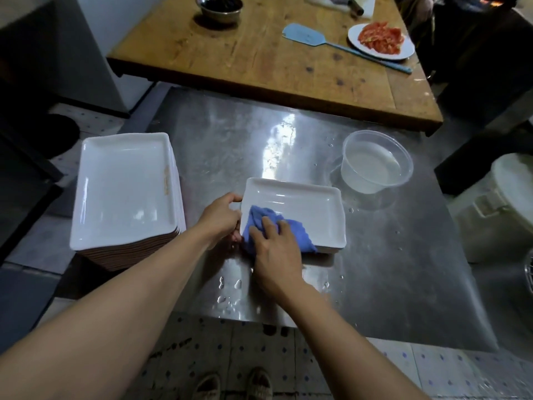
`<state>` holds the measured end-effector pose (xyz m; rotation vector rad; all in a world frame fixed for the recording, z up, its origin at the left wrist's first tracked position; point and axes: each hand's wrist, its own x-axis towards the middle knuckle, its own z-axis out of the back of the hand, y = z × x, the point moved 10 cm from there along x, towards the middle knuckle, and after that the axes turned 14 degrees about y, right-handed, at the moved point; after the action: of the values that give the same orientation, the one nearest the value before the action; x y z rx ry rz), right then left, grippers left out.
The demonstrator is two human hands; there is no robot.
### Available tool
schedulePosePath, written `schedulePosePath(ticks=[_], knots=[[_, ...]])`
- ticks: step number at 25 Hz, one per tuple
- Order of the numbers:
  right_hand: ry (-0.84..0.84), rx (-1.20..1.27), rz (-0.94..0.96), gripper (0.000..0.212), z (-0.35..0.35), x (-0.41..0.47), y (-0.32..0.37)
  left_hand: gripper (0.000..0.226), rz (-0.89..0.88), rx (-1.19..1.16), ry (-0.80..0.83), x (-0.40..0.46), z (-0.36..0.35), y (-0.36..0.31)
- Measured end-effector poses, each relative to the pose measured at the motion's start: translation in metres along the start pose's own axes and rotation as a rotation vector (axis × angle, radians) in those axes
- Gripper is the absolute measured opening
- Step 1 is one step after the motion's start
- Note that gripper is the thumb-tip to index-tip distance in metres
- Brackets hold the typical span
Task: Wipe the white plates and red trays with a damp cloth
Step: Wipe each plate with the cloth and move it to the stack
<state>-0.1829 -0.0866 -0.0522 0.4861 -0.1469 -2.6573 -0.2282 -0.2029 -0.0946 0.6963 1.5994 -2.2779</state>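
Wiping is under way on one white plate (pixel 300 209), lying flat at the centre of the frame on the steel bench (pixel 389 269). The right hand (pixel 274 249) presses a blue cloth (pixel 259 220) into the plate's near left corner, fingers spread and fairly straight. The left hand (pixel 220 216) grips the plate's left rim, fingers curled around it. Next, I judge, the cloth must sweep toward the unwiped far right. A stack of plates (pixel 124 189) waits at left; a tub of water (pixel 375 166) stands upper right. Droplets dot the bench; a wooden table (pixel 259 53) fills the top.
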Motion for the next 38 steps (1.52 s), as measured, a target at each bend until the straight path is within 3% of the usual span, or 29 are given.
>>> schedulePosePath(ticks=[6,13,17,20,25,30,35,38], knots=[[0.017,0.046,0.104,0.039,0.006,0.018,0.006,0.043,0.010,0.018,0.007,0.001,0.001,0.001],[0.065,-0.023,0.091,0.066,0.008,0.056,-0.016,0.036,0.034,0.194,-0.059,0.002,0.004,-0.001],[0.012,0.033,0.006,0.059,0.015,0.039,-0.057,0.036,0.038,0.375,-0.123,0.000,0.003,-0.007],[-0.010,0.039,-0.125,0.050,0.028,0.017,-0.103,0.039,0.047,0.369,-0.157,-0.001,0.003,-0.009],[-0.046,0.074,-0.138,0.026,0.035,-0.015,-0.115,0.039,0.080,0.387,-0.214,-0.008,-0.001,-0.015],[0.044,-0.012,-0.072,0.029,0.026,-0.036,-0.103,0.037,0.078,0.420,-0.244,-0.013,-0.002,-0.021],[-0.006,-0.137,-0.194,0.030,0.032,-0.054,-0.120,0.036,0.083,0.421,-0.246,-0.018,-0.004,-0.024],[-0.010,-0.011,-0.276,0.027,0.037,-0.062,-0.134,0.037,0.103,0.453,-0.239,-0.022,-0.005,-0.024]])
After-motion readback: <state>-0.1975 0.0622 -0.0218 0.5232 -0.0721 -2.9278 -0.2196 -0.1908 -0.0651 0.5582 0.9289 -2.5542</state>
